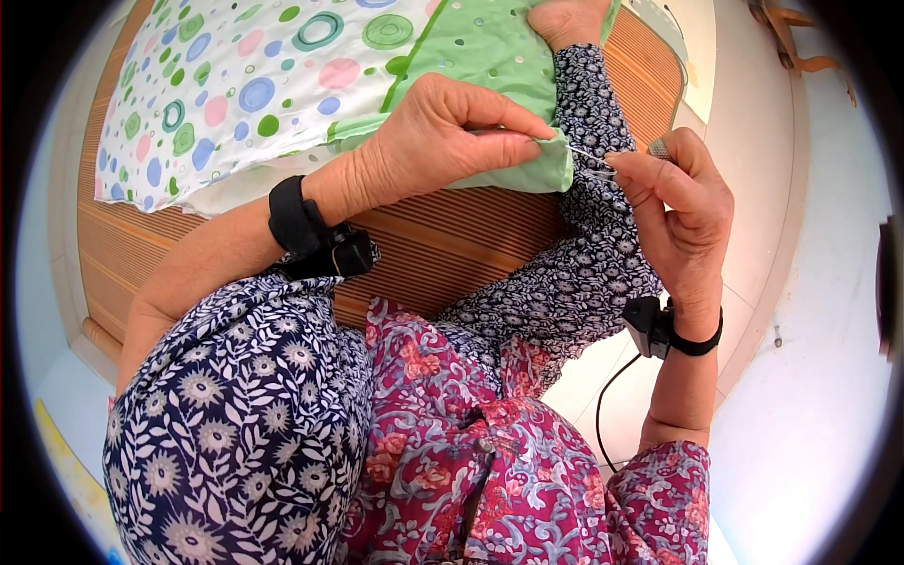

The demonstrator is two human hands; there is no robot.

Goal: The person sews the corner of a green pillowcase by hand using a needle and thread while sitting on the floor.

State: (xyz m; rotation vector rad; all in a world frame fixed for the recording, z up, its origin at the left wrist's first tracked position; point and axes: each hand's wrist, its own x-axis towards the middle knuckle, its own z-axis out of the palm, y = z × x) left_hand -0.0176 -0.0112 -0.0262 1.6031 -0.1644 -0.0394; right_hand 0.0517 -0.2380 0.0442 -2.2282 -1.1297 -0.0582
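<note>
A person looks down at their own two hands sewing. The left hand (443,132) reaches in from the left, its thumb and forefinger pressed together on the folded corner of a light green cotton pillowcase with small pale dots (490,56). This pillowcase lies on a woven bamboo mat of orange-brown slats (443,245) and runs up toward the top of the view, where it meets a white fabric printed with pink, blue and green circles (245,85). The right hand (683,212) is just beside the corner, to its right, with fingers curled and the fingertips closed on a thin white thread (589,155) that runs taut from the green corner to the hand. A small silver thimble (659,148) shows on one finger. Whether a needle is between the fingertips cannot be told. Each wrist wears a black strap with a small black box (315,240). A leg in dark blue trousers with tiny white flowers (574,273) stretches under the hands, the bare foot (565,19) resting on the green cloth.
</note>
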